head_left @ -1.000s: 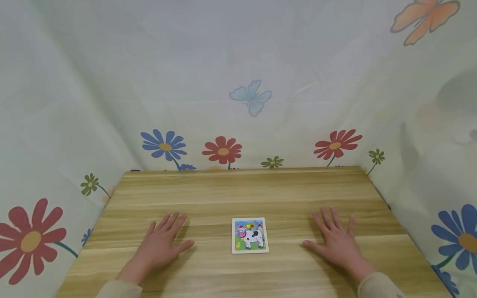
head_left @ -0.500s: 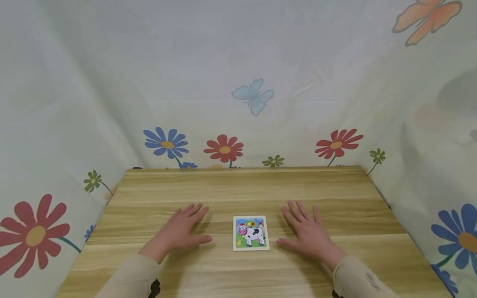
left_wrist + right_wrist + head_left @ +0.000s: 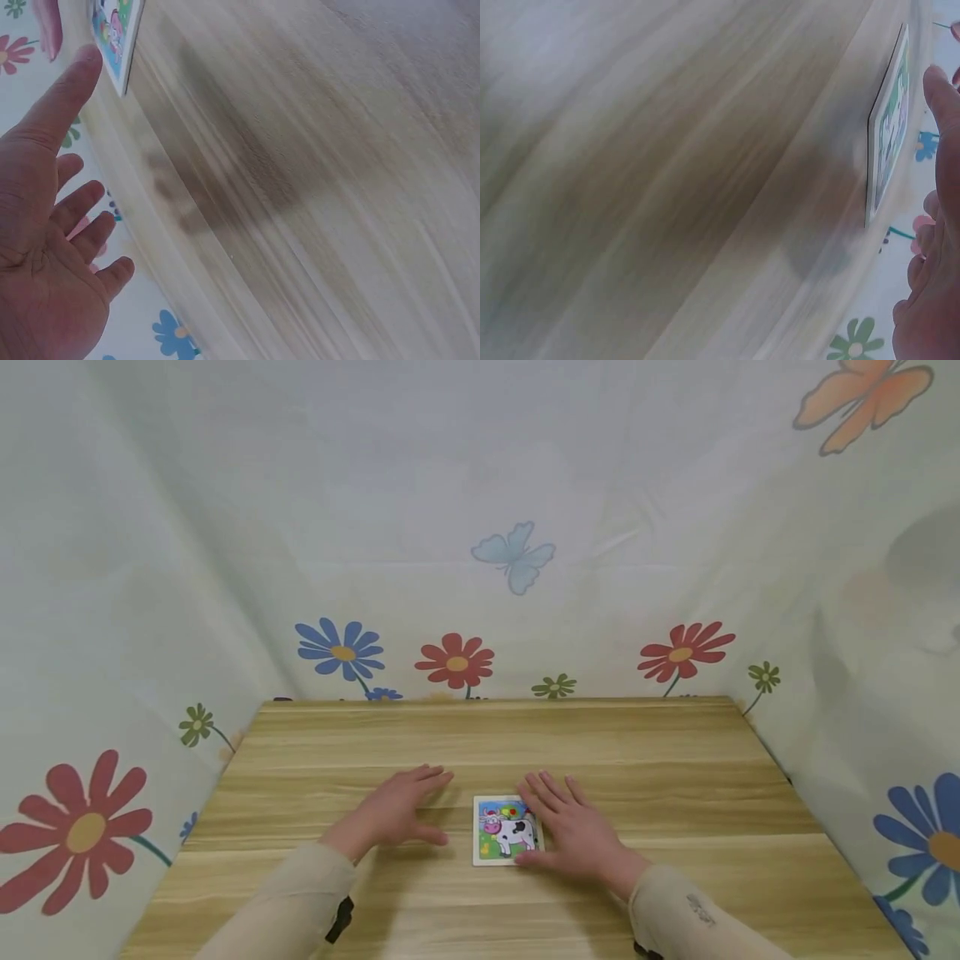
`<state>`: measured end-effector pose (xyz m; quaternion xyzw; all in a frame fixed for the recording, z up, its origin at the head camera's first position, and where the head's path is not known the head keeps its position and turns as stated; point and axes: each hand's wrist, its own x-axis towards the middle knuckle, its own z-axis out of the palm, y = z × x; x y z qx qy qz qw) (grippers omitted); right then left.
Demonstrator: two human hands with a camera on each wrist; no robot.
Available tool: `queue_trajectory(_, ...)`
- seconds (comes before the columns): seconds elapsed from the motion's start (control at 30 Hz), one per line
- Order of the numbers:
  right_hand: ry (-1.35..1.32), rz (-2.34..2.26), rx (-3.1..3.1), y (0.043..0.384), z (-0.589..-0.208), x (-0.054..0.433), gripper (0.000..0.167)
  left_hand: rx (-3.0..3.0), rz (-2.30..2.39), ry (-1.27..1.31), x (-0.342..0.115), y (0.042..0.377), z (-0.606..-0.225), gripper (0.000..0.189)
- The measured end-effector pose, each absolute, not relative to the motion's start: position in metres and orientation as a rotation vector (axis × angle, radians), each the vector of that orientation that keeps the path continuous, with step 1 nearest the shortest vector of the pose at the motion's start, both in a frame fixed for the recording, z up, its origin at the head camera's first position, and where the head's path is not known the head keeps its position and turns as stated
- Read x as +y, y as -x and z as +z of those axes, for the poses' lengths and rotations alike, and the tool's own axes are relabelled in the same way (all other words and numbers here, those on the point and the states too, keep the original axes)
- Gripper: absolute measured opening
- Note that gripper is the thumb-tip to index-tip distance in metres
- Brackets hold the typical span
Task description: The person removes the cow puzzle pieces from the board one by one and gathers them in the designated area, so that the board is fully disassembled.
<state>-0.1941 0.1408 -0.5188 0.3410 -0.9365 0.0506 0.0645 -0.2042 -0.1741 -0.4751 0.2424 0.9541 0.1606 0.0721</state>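
Cow picture [image 3: 498, 829] between both hands

Flat on the near half of the table [image 3: 450, 739], about mid-width. Left hand [image 3: 393, 810] just left of it, apart; thumb well away from loosely bent fingers, palm bare. Right hand [image 3: 573, 835] over its right edge, thumb and fingers spread, gripping nothing; whether it touches, cannot tell. That edge partly hidden from the head view. Left wrist view crops the picture; right wrist view crops the hand.

Head view from above, forward-down; both wrist views close, picture card [image 3: 501, 832] common.
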Motion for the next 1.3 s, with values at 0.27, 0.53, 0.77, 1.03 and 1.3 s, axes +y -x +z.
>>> queue_trajectory(0.27, -1.108, 0.211, -2.827, 0.193, -0.526, 0.126, 0.094, 2.809, 0.532, -0.711, -0.158, 0.208, -0.474, 0.082)
queue_trajectory(0.53, -1.130, 0.250, -2.820, 0.193, -0.532, 0.121, 0.093, 2.828, 0.522, -0.821, -0.145, 0.213, -0.480, 0.069)
queue_trajectory(0.77, -1.119, 0.301, -2.824, 0.195, -0.539, 0.118, 0.092, 2.847, 0.539, -0.897, -0.134, 0.220, -0.485, 0.058)
queue_trajectory(1.03, -1.115, 0.367, -2.833, 0.193, -0.540, 0.116, 0.090, 2.837, 0.609, -0.900, -0.123, 0.230, -0.492, 0.042)
queue_trajectory(1.3, -1.129, 0.375, -2.847, 0.192, -0.540, 0.114, 0.089, 2.854, 0.670, -0.812, -0.117, 0.234, -0.500, 0.034)
